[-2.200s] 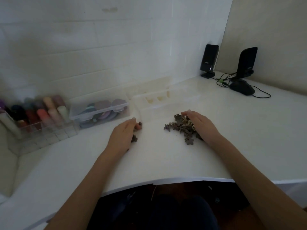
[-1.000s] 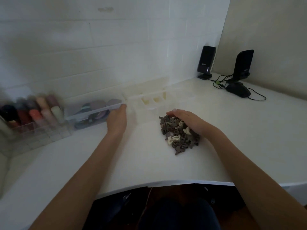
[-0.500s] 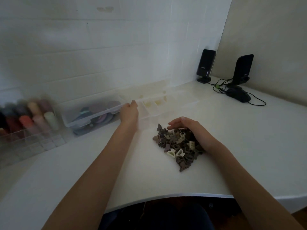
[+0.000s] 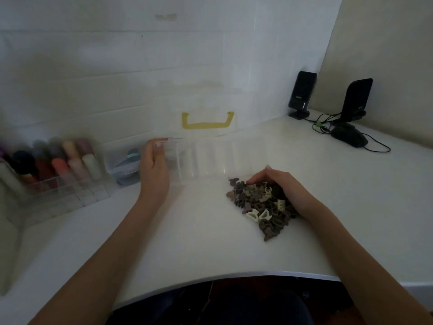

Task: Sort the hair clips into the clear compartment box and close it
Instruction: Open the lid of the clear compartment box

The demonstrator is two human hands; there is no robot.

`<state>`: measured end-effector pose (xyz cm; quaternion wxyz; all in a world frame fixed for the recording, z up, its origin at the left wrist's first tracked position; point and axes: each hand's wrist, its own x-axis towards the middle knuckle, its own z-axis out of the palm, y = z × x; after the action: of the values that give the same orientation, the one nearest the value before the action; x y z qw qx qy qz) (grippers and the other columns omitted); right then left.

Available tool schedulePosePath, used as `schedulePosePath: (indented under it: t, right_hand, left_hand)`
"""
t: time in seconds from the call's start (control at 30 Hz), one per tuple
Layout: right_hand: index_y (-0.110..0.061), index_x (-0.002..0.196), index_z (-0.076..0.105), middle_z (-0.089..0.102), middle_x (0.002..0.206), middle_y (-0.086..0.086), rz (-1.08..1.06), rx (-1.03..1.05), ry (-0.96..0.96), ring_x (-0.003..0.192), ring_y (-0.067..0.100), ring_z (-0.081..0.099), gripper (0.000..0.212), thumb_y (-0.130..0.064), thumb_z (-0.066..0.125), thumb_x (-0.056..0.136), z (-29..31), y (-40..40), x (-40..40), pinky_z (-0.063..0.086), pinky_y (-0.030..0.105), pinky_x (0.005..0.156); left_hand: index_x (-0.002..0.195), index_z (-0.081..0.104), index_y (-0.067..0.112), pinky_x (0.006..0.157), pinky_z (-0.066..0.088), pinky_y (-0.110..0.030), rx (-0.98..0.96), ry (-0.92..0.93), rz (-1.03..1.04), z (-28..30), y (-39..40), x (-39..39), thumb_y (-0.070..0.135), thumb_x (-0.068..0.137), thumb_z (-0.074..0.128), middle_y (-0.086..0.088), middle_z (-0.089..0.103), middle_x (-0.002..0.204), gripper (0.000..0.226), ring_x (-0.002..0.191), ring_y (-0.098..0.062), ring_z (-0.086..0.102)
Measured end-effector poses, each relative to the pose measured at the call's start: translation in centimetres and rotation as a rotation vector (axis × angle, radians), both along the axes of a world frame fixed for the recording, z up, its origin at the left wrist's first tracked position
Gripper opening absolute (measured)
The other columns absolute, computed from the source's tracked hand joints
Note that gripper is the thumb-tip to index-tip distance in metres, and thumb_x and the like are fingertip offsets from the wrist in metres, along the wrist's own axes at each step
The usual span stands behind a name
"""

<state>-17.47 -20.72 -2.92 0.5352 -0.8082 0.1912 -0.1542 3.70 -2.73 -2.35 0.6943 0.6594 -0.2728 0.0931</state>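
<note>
We find the clear box point(image 4: 210, 160) toward the back of the table point(image 4: 199, 242), open, its lid point(image 4: 199, 109) upright against the wall with a yellow handle point(image 4: 207, 124) showing. Its compartments look unfilled as far as the transparent walls allow us to judge. The left hand point(image 4: 153, 170) grips the box's left end, fingers curled over the rim. The clips point(image 4: 260, 205), mostly brown with a few cream ones, lie in a heap on the table in front of the box's right end, near but apart from it. The right hand point(image 4: 278, 186) rests on the heap's right side, fingers curved over it; we cannot tell whether it holds any clip. Left of the box, touching or just beside it, stands a smaller clear tub point(image 4: 121, 165) with blurred contents, and further left a clear rack point(image 4: 54, 184) of bottles near the table's left edge. Two speakers point(image 4: 302, 95) and a mouse point(image 4: 349, 137) occupy the back right corner. Bare table surface lies between the heap and the front edge, and along the right side.
</note>
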Motion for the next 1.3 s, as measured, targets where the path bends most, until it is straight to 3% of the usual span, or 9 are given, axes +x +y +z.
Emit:
schedulePosePath:
  t: [0.1,0.3,0.43,0.5,0.7,0.77,0.93,1.2,1.3]
  right_hand:
    - [-0.023,0.095,0.074,0.071,0.105,-0.007,-0.009,-0.01,-0.008,0.103,0.012,0.064,0.057,-0.057,0.029,0.09,0.0,0.1,0.1,0.036,0.044,0.107]
    - [-0.017,0.093,0.074,0.072,0.104,-0.005,-0.063,-0.041,-0.095,0.103,0.009,0.064,0.052,-0.05,0.033,0.09,0.1,0.0,-0.3,0.041,0.035,0.102]
    - [-0.02,0.1,0.071,0.07,0.106,-0.006,0.022,-0.099,-0.066,0.103,0.008,0.061,0.03,-0.027,0.048,0.082,-0.1,-0.1,-0.5,0.042,0.027,0.094]
    - [-0.029,0.107,0.067,0.067,0.11,-0.009,0.076,-0.168,0.022,0.103,0.006,0.059,0.039,-0.018,0.049,0.074,-0.4,-0.1,-0.5,0.043,0.024,0.089]
    - [-0.029,0.118,0.061,0.065,0.11,-0.009,0.023,-0.272,0.053,0.094,0.025,0.063,0.045,0.0,0.052,0.085,-0.5,-0.2,-0.4,0.051,0.041,0.089]
    - [-0.028,0.113,0.065,0.067,0.104,-0.007,-0.016,-0.282,0.007,0.091,0.026,0.065,0.041,0.001,0.055,0.086,-0.3,-0.1,-0.5,0.054,0.04,0.085]
    - [-0.023,0.1,0.07,0.071,0.098,-0.012,-0.072,-0.322,-0.13,0.098,-0.002,0.063,0.024,-0.012,0.072,0.08,0.4,0.4,-0.5,0.043,0.021,0.096]
    - [-0.017,0.088,0.072,0.073,0.083,-0.002,-0.193,-0.205,-0.363,0.074,0.016,0.064,0.013,-0.01,0.075,0.078,1.0,0.6,0.0,0.052,0.022,0.069]
    - [-0.011,0.086,0.067,0.072,0.09,0.002,-0.312,-0.175,-0.487,0.079,0.015,0.067,0.008,-0.006,0.071,0.081,1.7,-0.2,0.8,0.054,0.027,0.072]
  left_hand:
    - [0.102,0.055,0.015,0.078,0.036,-0.001,-0.066,0.034,0.007,-0.2,1.0,0.2,0.012,0.1,0.034,0.004,0.057,0.094,0.021,0.078,0.017,0.049]
    - [0.076,0.051,0.028,0.074,0.038,-0.024,-0.106,0.238,0.02,0.1,1.5,0.3,0.009,0.089,0.042,0.01,0.05,0.078,0.024,0.073,-0.003,0.045]
    - [0.071,0.045,0.028,0.066,0.035,-0.011,-0.068,0.143,0.003,-0.1,1.6,0.2,0.014,0.093,0.044,0.012,0.044,0.072,0.026,0.061,0.01,0.04]
    - [0.069,0.041,0.028,0.067,0.035,-0.01,-0.071,0.121,0.022,-0.1,1.6,0.2,0.016,0.097,0.041,0.013,0.041,0.071,0.03,0.06,0.011,0.038]
    - [0.068,0.037,0.027,0.062,0.034,-0.002,-0.077,0.024,0.106,-0.1,1.7,-0.4,0.014,0.099,0.036,0.01,0.037,0.067,0.034,0.055,0.013,0.038]
    - [0.068,0.036,0.028,0.061,0.033,-0.005,-0.076,0.009,0.109,-0.1,1.8,-0.4,0.016,0.099,0.037,0.01,0.036,0.066,0.033,0.055,0.01,0.037]
    - [0.065,0.035,0.026,0.057,0.032,-0.008,-0.087,0.033,0.124,-0.1,1.6,-0.2,0.015,0.098,0.039,0.008,0.033,0.064,0.035,0.052,0.008,0.034]
    - [0.065,0.036,0.025,0.057,0.032,-0.008,-0.104,0.013,0.126,0.0,1.5,-0.7,0.014,0.098,0.039,0.008,0.033,0.064,0.035,0.053,0.008,0.035]
    - [0.065,0.038,0.026,0.058,0.033,-0.006,-0.104,0.017,0.126,0.0,1.6,-0.6,0.013,0.098,0.039,0.009,0.036,0.065,0.035,0.054,0.009,0.037]
